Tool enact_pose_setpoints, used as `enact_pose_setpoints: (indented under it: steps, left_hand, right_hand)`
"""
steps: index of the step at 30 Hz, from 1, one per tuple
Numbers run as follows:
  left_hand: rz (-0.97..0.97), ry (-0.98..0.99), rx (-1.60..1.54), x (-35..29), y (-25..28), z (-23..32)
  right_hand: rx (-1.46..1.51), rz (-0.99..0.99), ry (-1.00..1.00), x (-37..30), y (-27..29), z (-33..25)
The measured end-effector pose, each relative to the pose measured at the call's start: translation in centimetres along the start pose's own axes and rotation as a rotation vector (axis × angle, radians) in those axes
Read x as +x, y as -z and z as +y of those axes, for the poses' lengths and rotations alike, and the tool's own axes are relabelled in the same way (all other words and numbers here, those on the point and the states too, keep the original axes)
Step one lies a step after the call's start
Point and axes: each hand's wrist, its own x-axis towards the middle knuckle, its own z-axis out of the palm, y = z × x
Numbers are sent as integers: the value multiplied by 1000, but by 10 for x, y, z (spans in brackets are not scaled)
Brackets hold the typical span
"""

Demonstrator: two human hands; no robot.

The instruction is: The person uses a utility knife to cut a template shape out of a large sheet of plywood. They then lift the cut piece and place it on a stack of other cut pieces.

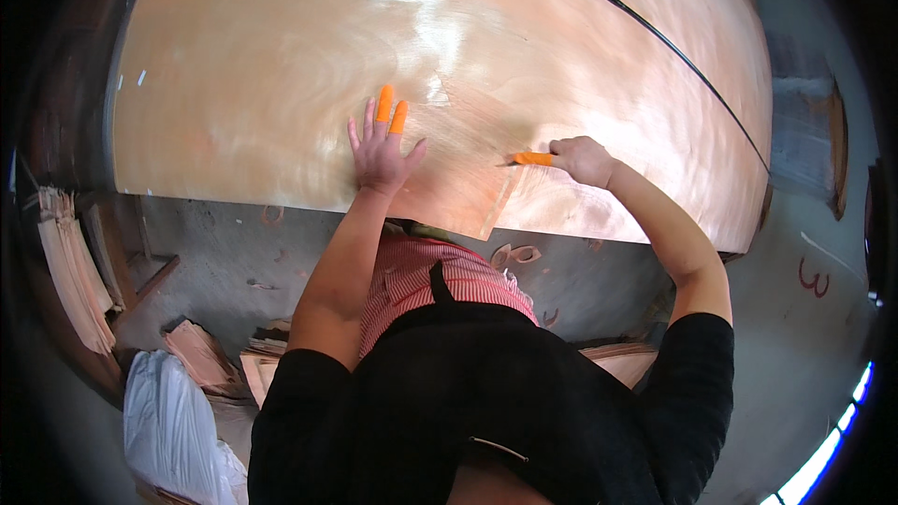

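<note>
A broad sheet of pale wood veneer (281, 47) lies before me on a work surface. My left hand (381, 154) rests flat on it, fingers spread, with orange covers on two fingers. To its right, my right hand (582, 161) is closed, its orange-covered index finger stretched forward along a small knife (508, 164). Only the knife's dark tip shows, at the veneer surface; the handle is hidden in the hand. Between my hands a darker veneer piece (458, 196) sticks out past the sheet's near edge, with a light strip along its right side.
A black cord (645, 23) crosses the far right of the sheet. Stacked veneer strips (75, 271) stand at the left, near a whitish plastic bag (173, 421). Veneer scraps (516, 254) lie on the grey floor (215, 243). A wooden-edged panel (832, 145) is at the far right.
</note>
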Motion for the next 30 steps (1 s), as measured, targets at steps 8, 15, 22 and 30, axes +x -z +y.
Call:
enact_pose_setpoints:
  steps: [8, 15, 22, 30]
  left_hand:
    - [9, -18, -20, -2, 3, -2]
    - [1, -20, -16, 0, 8, -2]
    - [-214, -459, 156, 2, -13, 7]
    - [-162, -403, -17, 4, -12, 16]
  right_hand:
    - [-9, 237, 113, 128, 52, -41]
    - [4, 212, -32, 100, 17, -6]
    - [43, 203, -295, 70, -5, -35]
    - [317, 162, -787, 33, -103, -144]
